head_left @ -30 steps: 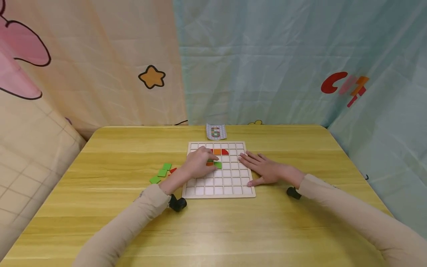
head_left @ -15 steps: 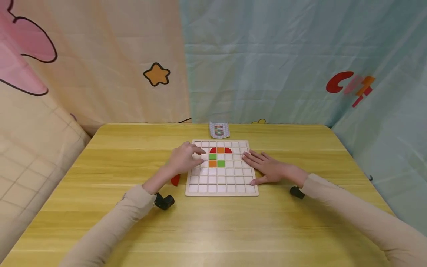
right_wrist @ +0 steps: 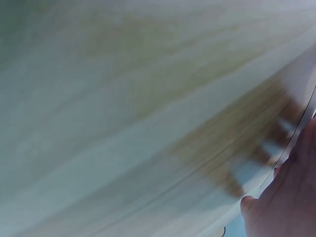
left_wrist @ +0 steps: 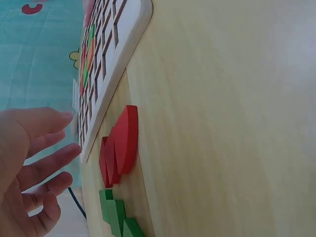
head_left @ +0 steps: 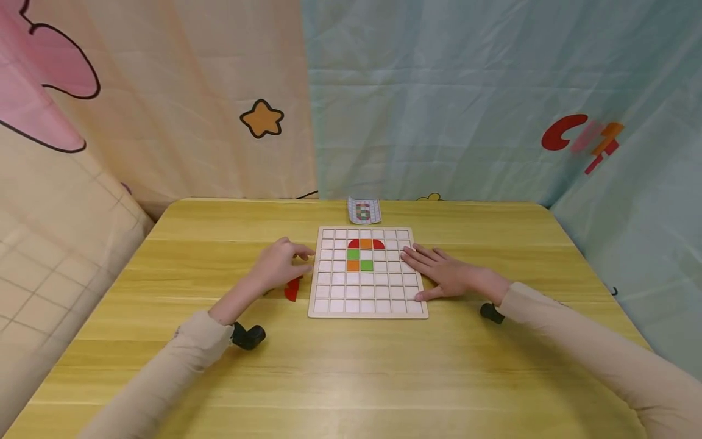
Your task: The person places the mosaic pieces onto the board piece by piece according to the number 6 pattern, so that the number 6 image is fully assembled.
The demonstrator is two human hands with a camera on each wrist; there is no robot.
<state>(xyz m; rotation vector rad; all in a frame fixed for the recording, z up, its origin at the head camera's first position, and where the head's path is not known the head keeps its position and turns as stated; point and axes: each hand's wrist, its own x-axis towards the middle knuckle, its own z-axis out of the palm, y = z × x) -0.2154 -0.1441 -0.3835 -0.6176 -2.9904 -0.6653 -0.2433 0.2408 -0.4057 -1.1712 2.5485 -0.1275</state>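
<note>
My left hand [head_left: 278, 264] hovers just left of the white gridded board [head_left: 367, 306], fingers loosely bent and apart. Nothing lies between them in the left wrist view. Below it on the table is a small pile of red curved pieces [left_wrist: 126, 143], with green pieces [left_wrist: 117, 216] nearby; the head view mostly hides these behind the hand. On the board, an orange square [head_left: 365, 243] sits between two rounded red pieces. Under the left red one come a green square [head_left: 353, 254], then an orange one, with another green square beside that. My right hand [head_left: 445, 275] rests flat across the board's right edge.
A small card [head_left: 364, 211] with a coloured grid pattern lies beyond the board, near the table's far edge. Each wrist carries a black device [head_left: 250, 336]. Printed curtains [head_left: 417, 110] hang behind the wooden table [head_left: 356, 372].
My left hand has drawn back leftward off the board, uncovering the placed pieces, and now sits over the loose ones. The right hand stays in place. The head view has shifted slightly.
</note>
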